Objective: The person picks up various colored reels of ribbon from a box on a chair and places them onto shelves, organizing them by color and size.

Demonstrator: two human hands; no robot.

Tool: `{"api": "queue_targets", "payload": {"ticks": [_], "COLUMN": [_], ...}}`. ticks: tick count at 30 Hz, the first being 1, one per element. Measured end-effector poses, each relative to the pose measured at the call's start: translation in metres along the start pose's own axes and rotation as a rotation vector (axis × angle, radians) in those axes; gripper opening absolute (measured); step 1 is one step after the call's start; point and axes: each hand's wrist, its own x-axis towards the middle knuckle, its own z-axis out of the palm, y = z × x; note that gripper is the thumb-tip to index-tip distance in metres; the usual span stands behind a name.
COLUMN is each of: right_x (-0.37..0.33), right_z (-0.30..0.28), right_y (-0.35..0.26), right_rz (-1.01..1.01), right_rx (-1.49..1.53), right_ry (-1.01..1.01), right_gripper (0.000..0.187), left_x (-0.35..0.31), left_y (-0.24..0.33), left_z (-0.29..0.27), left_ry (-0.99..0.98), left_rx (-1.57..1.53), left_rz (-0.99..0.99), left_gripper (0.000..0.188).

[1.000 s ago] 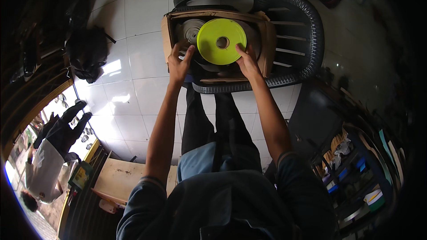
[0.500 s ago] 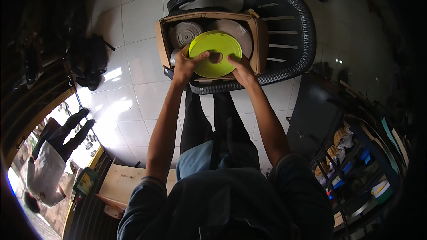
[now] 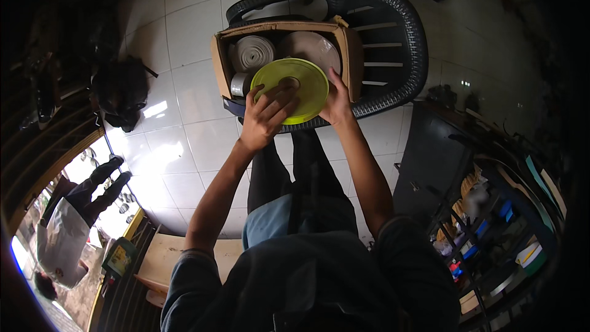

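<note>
A round yellow-green spool (image 3: 310,95) with a hole in its middle is tilted over the near side of an open cardboard box (image 3: 353,55). My right hand (image 3: 339,101) grips its right rim, thumb along the edge and the other fingers mostly hidden beneath. Spread across the spool's face are the fingers of my left hand (image 3: 268,114), their tips around the centre hole. Inside the box lie a coiled grey strap roll (image 3: 253,53), a large flat pale grey disc (image 3: 312,48) and a small shiny silvery roll (image 3: 239,84), partly covered.
The box rests on a black plastic chair (image 3: 418,55) with a slatted back. A dark cabinet (image 3: 424,154) and a cluttered shelf (image 3: 491,227) stand to the right. At left are a dark bag (image 3: 123,92) and a person (image 3: 67,233) by a bright doorway.
My left hand has gone from holding the spool's left edge to lying over its face. My right thumb has moved from the face to the right rim. The spool has come slightly nearer.
</note>
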Motion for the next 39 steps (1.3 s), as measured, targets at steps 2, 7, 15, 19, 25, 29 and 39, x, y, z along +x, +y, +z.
{"api": "queue_targets", "payload": {"ticks": [2, 7, 15, 19, 25, 29, 39], "right_x": [0.005, 0.010, 0.020, 0.029, 0.033, 0.021, 0.013], "right_z": [-0.017, -0.015, 0.002, -0.002, -0.012, -0.003, -0.018], "right_y": [0.010, 0.004, 0.005, 0.009, 0.014, 0.009, 0.003], "right_rz": [-0.042, -0.099, -0.084, -0.006, 0.011, -0.018, -0.047], "right_rx": [-0.109, -0.033, -0.195, -0.236, -0.304, -0.284, -0.342], "right_ry": [0.179, 0.191, 0.273, 0.282, 0.342, 0.278, 0.098], "right_gripper": [0.046, 0.037, 0.037, 0.036, 0.038, 0.045, 0.057], "left_x": [-0.015, -0.032, -0.019, -0.039, -0.056, -0.032, -0.029], "left_y": [-0.006, -0.019, -0.021, -0.037, -0.043, -0.025, -0.022], "left_z": [0.008, 0.016, 0.026, 0.054, 0.068, 0.044, 0.039], "left_ry": [-0.029, 0.078, 0.152, 0.137, 0.113, 0.155, 0.238], "left_rx": [0.046, -0.198, -1.591, -1.695, -1.737, -1.635, -1.567], "left_rz": [-0.046, -0.519, -1.417, -1.489, -1.419, -1.453, -1.113], "left_gripper": [0.044, 0.056, 0.046, 0.043, 0.040, 0.038, 0.035]}}
